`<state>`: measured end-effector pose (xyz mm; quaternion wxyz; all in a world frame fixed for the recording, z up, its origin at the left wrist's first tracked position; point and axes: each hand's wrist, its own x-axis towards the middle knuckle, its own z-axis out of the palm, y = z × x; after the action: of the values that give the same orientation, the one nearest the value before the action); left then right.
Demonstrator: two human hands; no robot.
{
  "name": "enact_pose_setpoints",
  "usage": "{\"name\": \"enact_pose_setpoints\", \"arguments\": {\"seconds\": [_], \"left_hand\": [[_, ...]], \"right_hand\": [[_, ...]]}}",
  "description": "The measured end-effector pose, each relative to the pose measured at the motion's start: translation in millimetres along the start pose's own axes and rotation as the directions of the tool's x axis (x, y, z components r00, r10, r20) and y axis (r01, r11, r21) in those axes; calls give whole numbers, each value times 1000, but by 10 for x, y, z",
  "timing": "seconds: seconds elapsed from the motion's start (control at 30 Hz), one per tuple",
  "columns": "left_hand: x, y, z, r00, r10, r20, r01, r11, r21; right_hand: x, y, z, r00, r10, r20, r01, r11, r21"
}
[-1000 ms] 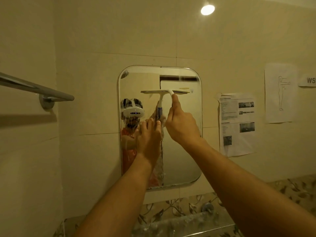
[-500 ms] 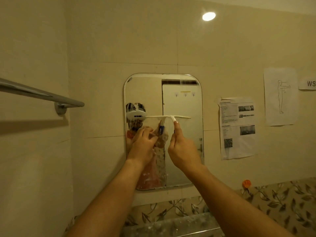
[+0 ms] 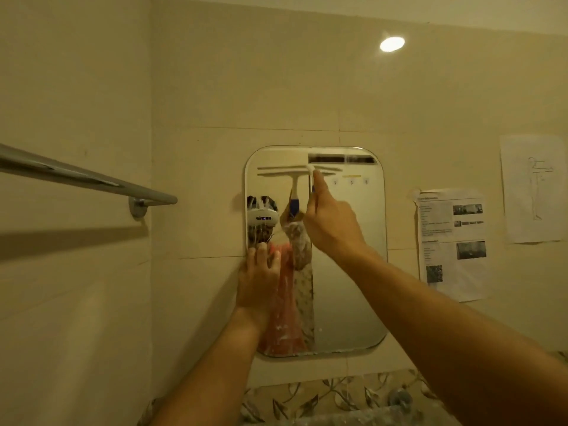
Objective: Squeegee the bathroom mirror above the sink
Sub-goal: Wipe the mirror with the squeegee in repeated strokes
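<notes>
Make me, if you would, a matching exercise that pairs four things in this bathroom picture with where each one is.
Things:
1. squeegee
2. left hand
3. towel rail
4. printed sheet

Places:
A. taped to the wall right of the mirror
B. mounted on the left wall
C. against the glass near the mirror's top
D. flat against the mirror's left edge

Pairs: 1-C, 2-D, 3-B, 4-A
</notes>
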<state>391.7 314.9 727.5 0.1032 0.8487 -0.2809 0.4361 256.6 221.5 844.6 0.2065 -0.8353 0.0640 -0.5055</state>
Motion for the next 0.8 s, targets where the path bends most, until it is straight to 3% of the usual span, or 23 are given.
{"name": "enact_pose_setpoints", "arguments": {"seconds": [0.3, 0.8], "left_hand": [[60, -1, 70, 999, 15, 37, -17, 998, 60], [19, -47, 122, 999, 46, -13, -45, 998, 31]], "right_hand": [[418, -406, 119, 1000, 14, 25, -12, 999, -51], [-375, -50, 520, 998, 62, 31, -58, 991, -118]]}}
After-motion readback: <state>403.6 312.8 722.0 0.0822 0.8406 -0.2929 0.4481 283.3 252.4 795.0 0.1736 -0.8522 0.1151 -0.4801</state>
